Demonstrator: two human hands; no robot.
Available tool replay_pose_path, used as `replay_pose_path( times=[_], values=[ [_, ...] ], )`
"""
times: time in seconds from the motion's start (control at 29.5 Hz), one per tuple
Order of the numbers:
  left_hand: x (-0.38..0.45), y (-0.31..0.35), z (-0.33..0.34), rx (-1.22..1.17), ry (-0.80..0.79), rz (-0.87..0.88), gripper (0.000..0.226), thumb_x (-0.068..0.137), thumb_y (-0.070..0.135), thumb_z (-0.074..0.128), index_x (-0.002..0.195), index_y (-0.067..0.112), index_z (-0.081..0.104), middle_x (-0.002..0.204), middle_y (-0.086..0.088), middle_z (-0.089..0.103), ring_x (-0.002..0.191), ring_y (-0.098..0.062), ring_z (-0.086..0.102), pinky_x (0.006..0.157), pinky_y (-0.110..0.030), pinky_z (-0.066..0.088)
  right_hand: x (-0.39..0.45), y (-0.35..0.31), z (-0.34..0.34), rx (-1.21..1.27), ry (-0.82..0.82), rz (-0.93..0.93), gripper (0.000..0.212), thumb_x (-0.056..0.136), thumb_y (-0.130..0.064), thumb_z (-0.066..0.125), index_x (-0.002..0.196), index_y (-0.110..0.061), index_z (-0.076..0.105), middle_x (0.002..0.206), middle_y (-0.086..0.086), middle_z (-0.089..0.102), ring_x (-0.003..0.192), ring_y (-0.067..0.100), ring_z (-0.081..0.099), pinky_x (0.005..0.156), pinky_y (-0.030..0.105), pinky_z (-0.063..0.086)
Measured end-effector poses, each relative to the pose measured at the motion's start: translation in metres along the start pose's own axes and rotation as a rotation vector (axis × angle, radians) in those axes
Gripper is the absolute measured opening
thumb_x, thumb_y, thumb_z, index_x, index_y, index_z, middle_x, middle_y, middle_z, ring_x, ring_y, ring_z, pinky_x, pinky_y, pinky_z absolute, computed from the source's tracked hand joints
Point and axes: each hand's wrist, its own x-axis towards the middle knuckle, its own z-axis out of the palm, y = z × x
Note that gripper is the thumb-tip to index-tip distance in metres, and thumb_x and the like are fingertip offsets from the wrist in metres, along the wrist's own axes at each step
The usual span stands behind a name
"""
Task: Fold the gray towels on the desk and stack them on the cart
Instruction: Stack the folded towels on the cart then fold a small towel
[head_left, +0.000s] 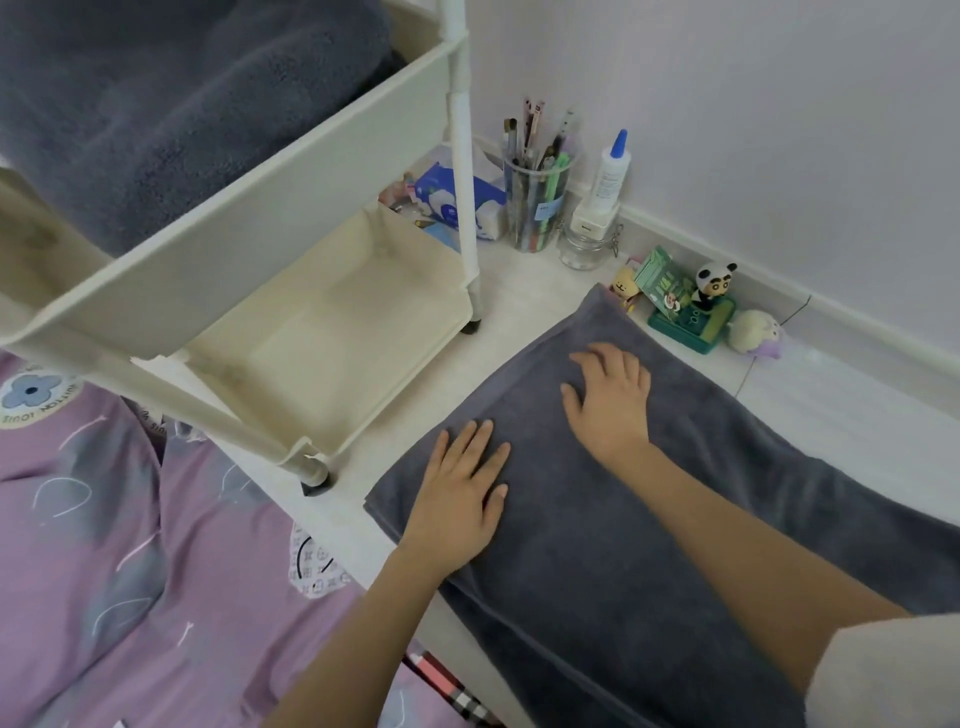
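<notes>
Presently, the left hand (460, 488) and right hand (610, 397) both rest palm-down, fingers spread and gripping nothing, on the gray towel (613, 561) lying flat on the white desk (519, 280), beside the cart (260, 228) already holding folded towels (171, 104).

Bedroom: patterned bedding (130, 571), desk trinkets (711, 296)
</notes>
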Motion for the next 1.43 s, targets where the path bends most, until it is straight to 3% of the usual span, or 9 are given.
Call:
replay_pose_path(
  times=[0.17, 0.37, 0.54, 0.71, 0.81, 0.95, 1.12, 1.26, 1.43],
  values=[
    [0.007, -0.003, 0.020, 0.167, -0.032, -0.091, 0.060, 0.098, 0.054, 0.007, 0.150, 0.028, 0.021, 0.156, -0.007, 0.023, 0.144, -0.029, 0.013, 0.111, -0.056, 0.007, -0.099, 0.010, 0.004, -0.023, -0.084, -0.047, 0.051, 0.084, -0.051, 0.040, 0.120, -0.019, 0.057, 0.125, 0.004, 0.054, 0.115, 0.027, 0.049, 0.100, 0.044, 0.036],
    [-0.005, 0.020, 0.021, 0.170, -0.068, -0.149, 0.064, 0.097, 0.056, 0.008, 0.147, 0.024, 0.030, 0.151, -0.011, 0.036, 0.137, -0.035, 0.032, 0.106, -0.059, 0.029, -0.178, 0.098, -0.015, -0.250, -0.343, 0.027, 0.070, 0.088, -0.074, 0.016, 0.148, -0.038, 0.019, 0.152, 0.000, 0.032, 0.139, 0.023, 0.021, 0.113, 0.041, 0.007],
    [-0.021, 0.083, 0.030, 0.143, -0.181, -0.064, 0.067, 0.090, 0.064, 0.022, 0.142, 0.025, 0.040, 0.144, -0.014, 0.044, 0.126, -0.038, 0.048, 0.090, -0.056, 0.046, -0.215, 0.167, -0.060, -0.278, -0.426, 0.275, 0.088, 0.052, -0.086, -0.030, 0.132, -0.051, -0.030, 0.147, -0.012, -0.028, 0.143, 0.016, -0.017, 0.115, 0.040, -0.010],
    [-0.022, 0.148, 0.037, 0.154, -0.207, -0.001, 0.069, 0.085, 0.061, 0.032, 0.140, 0.022, 0.047, 0.142, -0.019, 0.045, 0.120, -0.041, 0.052, 0.090, -0.057, 0.046, -0.218, 0.204, -0.096, -0.355, -0.482, 0.579, 0.070, 0.084, -0.075, 0.013, 0.145, -0.047, -0.011, 0.159, -0.004, -0.008, 0.146, 0.027, 0.000, 0.116, 0.048, 0.001],
    [-0.020, 0.174, 0.038, 0.139, -0.171, 0.011, 0.069, 0.096, 0.051, 0.028, 0.153, 0.018, 0.007, 0.158, -0.018, -0.001, 0.145, -0.036, 0.007, 0.114, -0.053, 0.010, -0.236, 0.196, -0.103, -0.322, -0.298, 0.627, 0.059, 0.094, -0.060, 0.029, 0.148, -0.036, 0.022, 0.156, 0.001, 0.022, 0.141, 0.028, 0.019, 0.114, 0.044, 0.012],
    [-0.027, 0.204, 0.043, 0.091, -0.135, 0.144, 0.065, 0.099, 0.038, 0.030, 0.152, 0.014, 0.000, 0.157, -0.013, -0.015, 0.146, -0.027, -0.010, 0.117, -0.043, -0.007, -0.296, 0.185, -0.105, 0.001, 0.267, 0.848, 0.038, 0.094, -0.033, 0.051, 0.128, -0.017, 0.056, 0.134, 0.009, 0.052, 0.124, 0.035, 0.039, 0.103, 0.048, 0.029],
    [-0.031, 0.253, 0.054, 0.018, -0.173, 0.311, 0.060, 0.101, 0.043, 0.025, 0.153, 0.022, 0.005, 0.158, -0.008, -0.016, 0.146, -0.024, -0.011, 0.116, -0.039, -0.009, -0.356, 0.200, -0.108, 0.390, 0.685, 1.203, 0.036, 0.094, -0.017, 0.050, 0.127, -0.003, 0.051, 0.135, 0.022, 0.041, 0.124, 0.039, 0.035, 0.105, 0.050, 0.030],
    [-0.022, 0.281, 0.070, 0.032, -0.343, 0.204, 0.062, 0.098, 0.055, 0.017, 0.151, 0.031, -0.005, 0.156, -0.006, -0.024, 0.144, -0.024, -0.021, 0.114, -0.050, -0.013, -0.381, 0.231, -0.113, 0.757, 0.675, 1.389, 0.045, 0.099, -0.034, 0.040, 0.138, -0.011, 0.040, 0.143, 0.014, 0.037, 0.132, 0.036, 0.035, 0.109, 0.046, 0.031],
    [-0.011, 0.269, 0.075, 0.080, -0.408, 0.139, 0.059, 0.098, 0.056, 0.013, 0.150, 0.036, -0.008, 0.156, 0.002, -0.025, 0.143, -0.017, -0.024, 0.113, -0.051, -0.015, -0.391, 0.234, -0.119, 1.578, 0.561, 1.138, 0.038, 0.097, -0.041, 0.042, 0.125, -0.015, 0.050, 0.118, 0.006, 0.059, 0.105, 0.024, 0.057, 0.086, 0.036, 0.046]
  ],
)
